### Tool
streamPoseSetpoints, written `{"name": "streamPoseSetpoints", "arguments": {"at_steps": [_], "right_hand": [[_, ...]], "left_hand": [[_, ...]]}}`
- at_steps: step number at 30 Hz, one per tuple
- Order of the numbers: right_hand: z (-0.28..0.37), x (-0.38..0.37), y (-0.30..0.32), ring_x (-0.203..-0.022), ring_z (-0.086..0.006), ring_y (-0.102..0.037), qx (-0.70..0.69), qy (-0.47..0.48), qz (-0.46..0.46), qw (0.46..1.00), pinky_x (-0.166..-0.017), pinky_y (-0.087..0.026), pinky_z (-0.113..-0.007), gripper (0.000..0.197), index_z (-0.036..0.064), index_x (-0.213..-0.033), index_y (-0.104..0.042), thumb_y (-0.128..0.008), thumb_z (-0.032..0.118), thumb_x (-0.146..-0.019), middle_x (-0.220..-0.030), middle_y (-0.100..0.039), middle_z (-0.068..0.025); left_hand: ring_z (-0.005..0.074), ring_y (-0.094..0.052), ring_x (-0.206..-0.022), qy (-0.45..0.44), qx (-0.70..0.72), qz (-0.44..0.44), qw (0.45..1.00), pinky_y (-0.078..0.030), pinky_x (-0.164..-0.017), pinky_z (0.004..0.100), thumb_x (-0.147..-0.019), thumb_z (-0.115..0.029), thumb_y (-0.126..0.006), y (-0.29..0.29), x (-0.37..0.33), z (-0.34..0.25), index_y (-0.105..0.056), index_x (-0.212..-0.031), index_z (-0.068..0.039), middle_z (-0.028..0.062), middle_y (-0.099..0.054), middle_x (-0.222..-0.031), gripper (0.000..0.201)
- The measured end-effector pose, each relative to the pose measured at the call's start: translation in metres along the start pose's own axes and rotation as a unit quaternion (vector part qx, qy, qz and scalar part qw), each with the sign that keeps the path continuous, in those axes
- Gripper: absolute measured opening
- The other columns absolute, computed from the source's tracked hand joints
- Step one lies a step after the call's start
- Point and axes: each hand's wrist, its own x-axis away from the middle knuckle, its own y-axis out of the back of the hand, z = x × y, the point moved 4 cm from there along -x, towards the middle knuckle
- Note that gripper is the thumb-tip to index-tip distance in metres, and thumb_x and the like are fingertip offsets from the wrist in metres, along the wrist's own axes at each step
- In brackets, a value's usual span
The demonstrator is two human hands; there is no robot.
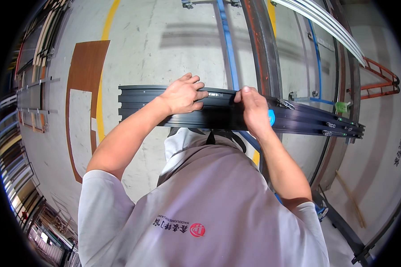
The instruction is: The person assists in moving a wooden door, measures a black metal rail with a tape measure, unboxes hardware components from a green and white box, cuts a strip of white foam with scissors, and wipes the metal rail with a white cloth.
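Black grooved metal profiles (pixel 142 99) lie side by side across the front of my body, reaching far to the right. My left hand (pixel 185 94) rests on them with its fingers apart, its fingertips beside a small silver fitting (pixel 215 94) in the far groove. Over the middle of the profiles, my right hand (pixel 254 109) is closed, thumb and fingertips near their far edge. A blue rounded object (pixel 272 117) sticks out from under its palm; the hand hides the rest, so its kind cannot be told. More metal fittings (pixel 285 104) sit in the profiles farther right.
A dark steel beam (pixel 266 53) and blue frame bars (pixel 227 40) run beyond the profiles. White lengths (pixel 327 22) and an orange-red metal frame (pixel 378 80) are at right. A brown sheet (pixel 87 66) lies on the floor at left, near racks of long stock (pixel 20 164).
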Motion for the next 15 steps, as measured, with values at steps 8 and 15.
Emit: {"name": "streamPoseSetpoints", "arguments": {"at_steps": [8,15], "right_hand": [[0.015,0.0,-0.02,-0.072,-0.0214,-0.065,0.137,-0.005,0.015,0.99,-0.071,-0.051,-0.031,0.026,-0.0005,-0.096,-0.07,-0.059,0.022,-0.101,-0.076,-0.068,-0.0114],[-0.004,0.004,-0.02,-0.069,-0.011,-0.064,0.036,0.028,-0.038,0.998,-0.065,-0.051,-0.027,0.013,-0.0057,-0.1,-0.069,-0.068,0.005,-0.093,-0.079,-0.069,-0.0088]], "left_hand": [[0.0243,-0.056,-0.103,0.003,0.004,-0.012,1.0,-0.045,-0.097,0.0377,-0.076,-0.031,-0.073,-0.006,0.006,0.003,-0.073,-0.105,-0.013,0.0048,-0.062,-0.098,0.034],[0.0233,-0.055,-0.106,0.01,0.003,0.013,1.0,-0.043,-0.099,0.0373,-0.075,-0.037,-0.075,-0.008,0.006,0.004,-0.072,-0.107,-0.014,0.004,-0.062,-0.102,0.04]]}}
